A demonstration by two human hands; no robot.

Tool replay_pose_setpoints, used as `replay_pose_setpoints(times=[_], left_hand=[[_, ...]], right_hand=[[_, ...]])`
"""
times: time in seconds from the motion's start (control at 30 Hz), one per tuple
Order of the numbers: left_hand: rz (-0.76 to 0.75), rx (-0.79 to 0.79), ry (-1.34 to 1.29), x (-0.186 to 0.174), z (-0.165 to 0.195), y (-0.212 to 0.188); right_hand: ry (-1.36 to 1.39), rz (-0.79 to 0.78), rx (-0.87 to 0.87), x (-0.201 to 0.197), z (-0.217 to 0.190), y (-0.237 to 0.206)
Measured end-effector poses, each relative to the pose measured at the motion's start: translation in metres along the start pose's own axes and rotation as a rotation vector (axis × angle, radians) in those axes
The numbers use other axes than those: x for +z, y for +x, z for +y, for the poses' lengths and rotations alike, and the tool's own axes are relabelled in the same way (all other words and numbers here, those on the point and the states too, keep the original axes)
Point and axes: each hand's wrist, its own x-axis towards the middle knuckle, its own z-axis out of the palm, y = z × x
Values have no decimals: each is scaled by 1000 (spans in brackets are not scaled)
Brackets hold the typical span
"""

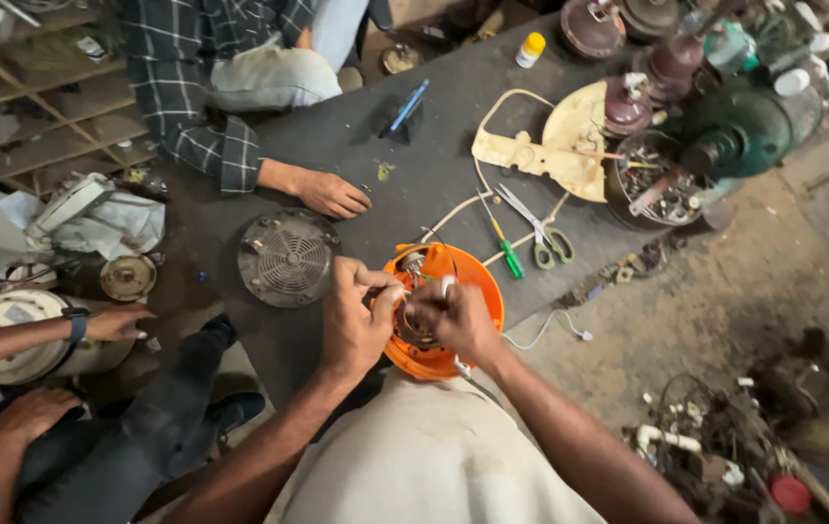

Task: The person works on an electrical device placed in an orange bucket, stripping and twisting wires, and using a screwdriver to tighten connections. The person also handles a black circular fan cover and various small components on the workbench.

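An orange round housing (470,275) with wires and a motor part inside rests at the near edge of a dark table (356,136). My left hand (353,317) pinches thin wires at its left inner rim. My right hand (460,322) grips the wiring and inner part at the middle of the housing. Both hands touch each other over the opening, hiding most of the inside. A thin white cord (550,330) trails from the housing off the table's edge.
A round metal grille (288,256) lies left of the housing. A green-handled screwdriver (505,247) and scissors (542,236) lie to the right, near a cream fan blade (555,146). Another person's hand (330,192) rests on the table; a third person (36,340) sits at left. Scrap parts (715,446) litter the floor.
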Motion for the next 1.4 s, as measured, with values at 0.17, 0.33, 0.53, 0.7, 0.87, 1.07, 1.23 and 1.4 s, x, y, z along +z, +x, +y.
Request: replay_pose_setpoints(times=[0.17,0.33,0.53,0.7,0.87,1.07,1.23,1.4], left_hand=[[24,45,166,1,6,0],[-52,-32,68,0,9,0],[46,-113,14,7,7,9],[111,-52,78,17,2,0],[77,-121,-27,19,-3,-6],[23,-14,-23,21,-2,0],[-9,49,24,18,-5,-7],[-111,42,39,14,-13,-15]], right_hand=[[-229,-26,-168,-10,-9,-11],[-30,111,-90,-9,0,1],[-144,18,-10,3,-1,-1],[-354,-23,-235,-3,-10,-4],[-80,-85,85,-7,-12,-8],[180,114,-51,-1,4,-8],[374,106,309,0,20,-11],[470,-10,294,-6,22,-13]])
